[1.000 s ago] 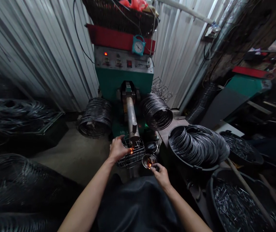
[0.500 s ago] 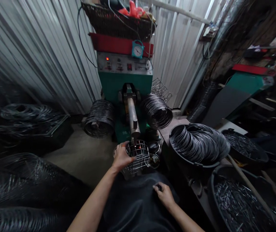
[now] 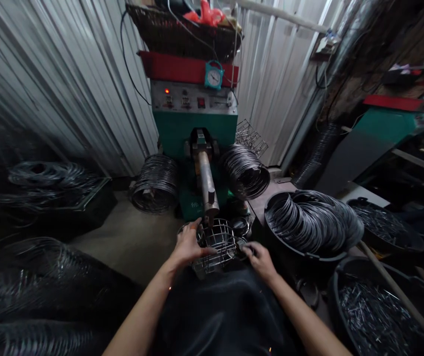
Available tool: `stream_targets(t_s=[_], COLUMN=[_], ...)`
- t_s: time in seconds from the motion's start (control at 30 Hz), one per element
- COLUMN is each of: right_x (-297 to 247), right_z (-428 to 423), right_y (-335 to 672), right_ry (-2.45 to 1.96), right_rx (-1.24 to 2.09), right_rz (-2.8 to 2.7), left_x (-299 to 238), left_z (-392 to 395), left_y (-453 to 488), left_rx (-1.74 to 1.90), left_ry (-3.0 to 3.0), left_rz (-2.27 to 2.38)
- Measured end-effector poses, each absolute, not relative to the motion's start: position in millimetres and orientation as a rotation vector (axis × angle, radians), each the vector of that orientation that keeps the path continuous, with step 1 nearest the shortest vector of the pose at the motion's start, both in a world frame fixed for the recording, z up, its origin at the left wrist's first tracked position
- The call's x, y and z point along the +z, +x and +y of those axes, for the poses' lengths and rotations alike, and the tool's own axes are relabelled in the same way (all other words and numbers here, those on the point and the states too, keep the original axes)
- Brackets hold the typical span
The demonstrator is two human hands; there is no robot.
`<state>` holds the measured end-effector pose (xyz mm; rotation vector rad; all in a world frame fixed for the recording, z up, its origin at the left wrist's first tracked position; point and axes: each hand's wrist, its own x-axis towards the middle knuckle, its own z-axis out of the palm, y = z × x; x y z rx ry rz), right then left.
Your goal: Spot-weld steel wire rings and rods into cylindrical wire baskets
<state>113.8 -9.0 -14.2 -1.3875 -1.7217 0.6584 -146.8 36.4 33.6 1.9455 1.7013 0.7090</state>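
Corrugated sheeting [image 3: 78, 74] walled the workshop. A wire coil [image 3: 156, 178] sat at ten o'clock from the wire basket [image 3: 227, 247]; at nine, the left hand [image 3: 188, 245] grasped the basket; at twelve, a spot welder [image 3: 193, 118] overhung it; past three, the right hand [image 3: 261, 260] was curled, whether around anything I cannot tell.

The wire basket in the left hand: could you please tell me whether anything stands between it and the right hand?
Yes: in the head view, a small round dish lies between the wire basket and the right hand, which overlaps the dish's right edge. Whether they touch is unclear.
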Motion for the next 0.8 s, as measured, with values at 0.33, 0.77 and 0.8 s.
stream_targets(t_s=[0.33, 0.77, 0.8], right_x=[48.7, 61.1, 59.8], right_z=[130.3, 155.7, 154.3], right_y=[54.7, 53.4, 54.9], right_ry=[-1.242, -1.441, -1.414], right_rx=[0.923, 0.631, 0.647], right_rz=[-2.43, -2.561, -2.561], left_x=[30.4, 12.9, 3.6], left_z=[92.7, 71.5, 61.1], left_y=[-174.4, -230.0, -234.7], left_rx=[0.507, 0.573, 0.534], left_ry=[1.825, 1.855, 1.791], left_rz=[1.51, 1.304, 1.239])
